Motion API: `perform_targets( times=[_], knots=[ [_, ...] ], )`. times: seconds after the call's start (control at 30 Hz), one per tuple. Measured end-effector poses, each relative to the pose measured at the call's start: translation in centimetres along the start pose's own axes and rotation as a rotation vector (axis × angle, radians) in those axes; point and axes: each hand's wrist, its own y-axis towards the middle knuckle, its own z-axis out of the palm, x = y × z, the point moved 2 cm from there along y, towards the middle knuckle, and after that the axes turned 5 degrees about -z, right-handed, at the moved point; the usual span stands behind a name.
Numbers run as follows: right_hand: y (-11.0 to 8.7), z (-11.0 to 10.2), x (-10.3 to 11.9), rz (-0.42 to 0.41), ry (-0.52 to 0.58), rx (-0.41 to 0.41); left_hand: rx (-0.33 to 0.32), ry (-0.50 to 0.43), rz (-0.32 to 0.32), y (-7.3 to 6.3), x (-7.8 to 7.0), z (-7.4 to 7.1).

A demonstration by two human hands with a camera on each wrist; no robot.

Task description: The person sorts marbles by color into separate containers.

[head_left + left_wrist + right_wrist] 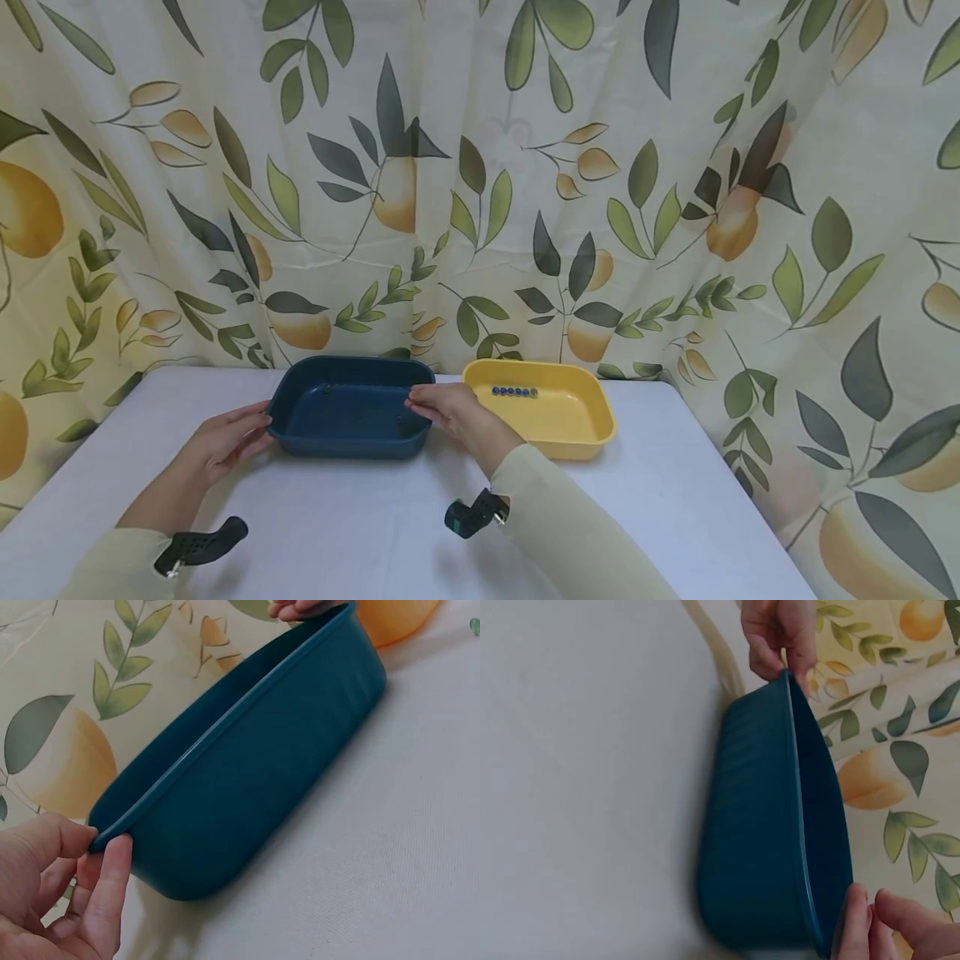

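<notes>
A dark blue rectangular basin [345, 450] stands at the back of the table, left of a yellow one. My left hand [225, 442] pinches its left rim between thumb and fingers, as the left wrist view shows close up. At the opposite end, my right hand [457, 412] holds the right rim, its fingertips reaching over the edge. Inside the blue basin a few small dark round bits [327, 388] show faintly on the floor. The yellow basin [577, 450] carries a row of several small blue bead-like pieces [513, 392] near its back wall.
A white cloth [360, 533] covers the table. Behind it hangs a curtain [480, 275] printed with leaves and fruit, close to both basins' back edges. The right forearm [555, 508] reaches across in front of the yellow basin.
</notes>
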Motion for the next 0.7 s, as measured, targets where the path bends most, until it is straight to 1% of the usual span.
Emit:
perform_targets(
  times=[0.13,0.27,0.37,0.53,0.63,0.7],
  knots=[
    [0.0,-0.3,-0.1,-0.008,0.012,0.008,-0.002,0.002,0.004,0.0,0.0,0.1],
    [-0.3,-1.2,-0.4,-0.006,0.024,0.014,0.008,0.007,0.012,0.2,0.1,0.3],
    [-0.6,-2.2,-0.6,-0.008,0.033,0.022,0.019,0.0,0.019,0.3,0.2,0.3],
    [-1.5,-4.1,-0.4,-0.03,0.058,0.069,0.01,-0.004,0.014,0.2,0.1,0.1],
    [-2.4,-5.4,-0.2,-0.038,0.062,0.069,0.013,-0.01,0.011,0.1,0.1,0.1],
    [-2.9,-6.2,-0.3,-0.055,0.041,0.068,0.017,-0.015,0.012,0.1,0.1,0.0]
  ],
)
